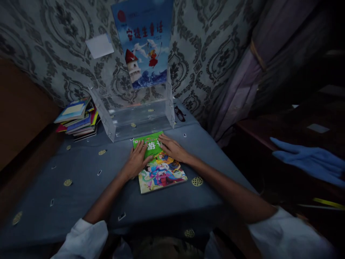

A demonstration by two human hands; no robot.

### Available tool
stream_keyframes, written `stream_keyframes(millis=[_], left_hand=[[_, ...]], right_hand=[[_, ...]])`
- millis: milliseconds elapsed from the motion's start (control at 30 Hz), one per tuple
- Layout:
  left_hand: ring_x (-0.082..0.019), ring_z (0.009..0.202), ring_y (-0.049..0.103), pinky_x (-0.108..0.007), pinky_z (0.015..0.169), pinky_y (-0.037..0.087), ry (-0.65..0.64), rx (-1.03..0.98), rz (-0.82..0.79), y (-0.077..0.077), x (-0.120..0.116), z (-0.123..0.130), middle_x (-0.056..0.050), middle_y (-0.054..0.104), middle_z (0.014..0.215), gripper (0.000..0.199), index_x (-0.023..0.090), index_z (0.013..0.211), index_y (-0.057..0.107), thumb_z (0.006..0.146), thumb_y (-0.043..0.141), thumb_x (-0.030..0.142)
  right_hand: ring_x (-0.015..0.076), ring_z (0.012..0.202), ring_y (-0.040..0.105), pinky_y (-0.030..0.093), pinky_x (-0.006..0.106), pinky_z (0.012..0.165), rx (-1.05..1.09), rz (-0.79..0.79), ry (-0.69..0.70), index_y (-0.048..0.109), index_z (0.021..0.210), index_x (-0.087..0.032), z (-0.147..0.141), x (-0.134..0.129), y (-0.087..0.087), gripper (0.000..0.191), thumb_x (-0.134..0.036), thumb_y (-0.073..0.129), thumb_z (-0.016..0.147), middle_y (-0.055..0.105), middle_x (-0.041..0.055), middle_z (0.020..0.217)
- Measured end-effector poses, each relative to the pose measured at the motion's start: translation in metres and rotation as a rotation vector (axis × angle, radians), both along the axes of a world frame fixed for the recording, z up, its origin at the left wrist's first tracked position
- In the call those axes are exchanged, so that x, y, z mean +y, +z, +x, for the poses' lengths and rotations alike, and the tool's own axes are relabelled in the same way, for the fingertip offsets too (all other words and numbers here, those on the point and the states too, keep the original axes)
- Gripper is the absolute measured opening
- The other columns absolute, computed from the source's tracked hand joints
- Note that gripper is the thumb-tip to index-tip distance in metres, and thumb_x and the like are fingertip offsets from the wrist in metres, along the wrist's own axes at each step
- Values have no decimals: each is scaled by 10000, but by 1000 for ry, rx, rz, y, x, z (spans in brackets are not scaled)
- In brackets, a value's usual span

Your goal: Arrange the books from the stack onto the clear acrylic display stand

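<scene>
A picture book (pixel 163 176) with a green top and a colourful cartoon scene lies cover up on the blue-grey cloth (pixel 107 194). My left hand (pixel 137 160) rests flat on its upper left side, fingers spread. Over the upper right part lies my right hand (pixel 174 149), also flat and open, covering some of the white title characters. Neither hand grips anything. Just beyond the book stands a clear plastic rack (pixel 142 120) with upright side panels.
Upright above the rack is a blue storybook (pixel 147 54); a white card (pixel 100 46) is left of it. Books are stacked (pixel 81 118) left of the rack. Dark glasses (pixel 179 114) lie right. A blue glove (pixel 307 158) and purple curtain (pixel 234 82) are farther right.
</scene>
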State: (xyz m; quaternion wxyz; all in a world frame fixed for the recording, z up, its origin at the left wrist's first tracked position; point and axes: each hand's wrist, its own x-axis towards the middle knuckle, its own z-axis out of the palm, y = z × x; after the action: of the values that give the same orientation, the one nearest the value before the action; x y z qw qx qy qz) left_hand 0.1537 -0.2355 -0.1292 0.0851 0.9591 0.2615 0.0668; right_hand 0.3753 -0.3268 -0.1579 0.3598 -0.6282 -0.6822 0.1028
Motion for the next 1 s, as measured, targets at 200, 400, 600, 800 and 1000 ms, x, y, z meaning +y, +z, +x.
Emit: stream_keyframes(millis=[200, 400, 600, 800, 1000], left_hand=[[-287, 1531, 202, -540, 1204, 246, -37, -13, 33, 0, 5, -1, -179, 263, 1629, 620, 161, 1532, 340, 1028, 381, 518], [-301, 1485, 331, -556, 1197, 269, -83, -70, 143, -1, 19, 15, -214, 396, 1558, 570, 106, 1463, 433, 1040, 363, 482], [-285, 1470, 363, -480, 1199, 317, -151, -68, 135, -2, 32, 41, -197, 426, 1546, 552, 82, 1453, 448, 1035, 392, 438], [-255, 1479, 351, -471, 1202, 312, -294, -50, 96, 4, 38, 68, -163, 393, 1574, 530, 117, 1485, 418, 1040, 367, 400], [-245, 1475, 358, -455, 1214, 298, -351, -43, 76, 5, 37, 91, -164, 395, 1571, 547, 109, 1498, 406, 1034, 382, 398]], right_hand=[[300, 1480, 335, 303, 560, 1208, 14, 36, -126, 552, 1406, -96, -1, 24, -14, 487, -266, 439, 964, 455, 198, 1531], [262, 1443, 412, 336, 540, 1193, 106, 82, -111, 562, 1405, -162, 6, 20, -14, 469, -270, 421, 971, 524, 152, 1491], [241, 1310, 570, 421, 470, 1139, 346, 77, -135, 604, 1372, -237, 26, 23, -3, 446, -396, 397, 1010, 611, 81, 1418], [239, 1236, 625, 478, 447, 1078, 521, 69, -151, 609, 1358, -223, 31, 27, -4, 500, -514, 399, 1010, 659, 103, 1351], [233, 1293, 583, 496, 429, 1064, 571, 88, -151, 641, 1315, -242, 29, 28, -3, 475, -514, 395, 1012, 648, 84, 1370]])
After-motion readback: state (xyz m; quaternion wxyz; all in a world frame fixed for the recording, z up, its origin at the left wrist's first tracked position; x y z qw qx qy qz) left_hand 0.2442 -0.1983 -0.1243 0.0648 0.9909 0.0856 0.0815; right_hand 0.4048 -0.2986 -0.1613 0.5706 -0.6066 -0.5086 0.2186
